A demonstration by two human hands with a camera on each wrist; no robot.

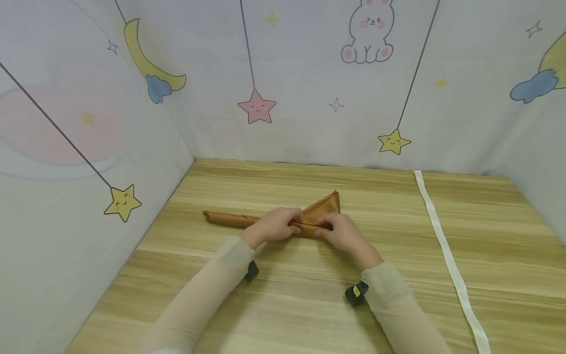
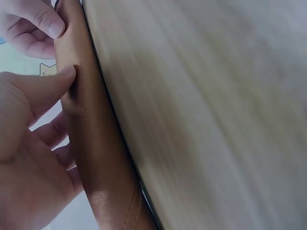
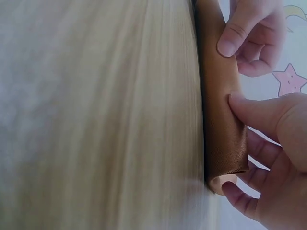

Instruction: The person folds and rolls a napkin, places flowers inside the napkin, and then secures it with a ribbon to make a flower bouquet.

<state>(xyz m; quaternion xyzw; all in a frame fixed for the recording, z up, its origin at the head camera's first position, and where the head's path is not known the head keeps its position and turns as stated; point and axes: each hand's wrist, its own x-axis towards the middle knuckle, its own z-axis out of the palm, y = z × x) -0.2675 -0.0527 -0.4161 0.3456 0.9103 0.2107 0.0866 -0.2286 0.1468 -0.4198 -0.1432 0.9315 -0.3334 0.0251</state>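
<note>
A brown satin cloth (image 1: 225, 220) lies on the wooden tabletop, rolled into a long narrow tube on the left. A pointed flap (image 1: 325, 209) still stands out flat behind the roll at the right. My left hand (image 1: 276, 223) pinches the middle of the roll, thumb on the near side and fingers behind. Close to the roll's right end, my right hand (image 1: 345, 233) grips it the same way. In the left wrist view a stitched seam runs along the rolled cloth (image 2: 96, 143). The right wrist view shows the tube's open end beside my right hand's fingers (image 3: 237, 196).
A white strip (image 1: 446, 250) runs front to back along the right of the tabletop (image 1: 309, 305). Pale fabric walls (image 1: 300, 132) printed with stars, a moon and a rabbit enclose the back and sides. Dark wrist cameras (image 1: 355, 294) hang beneath both sleeves.
</note>
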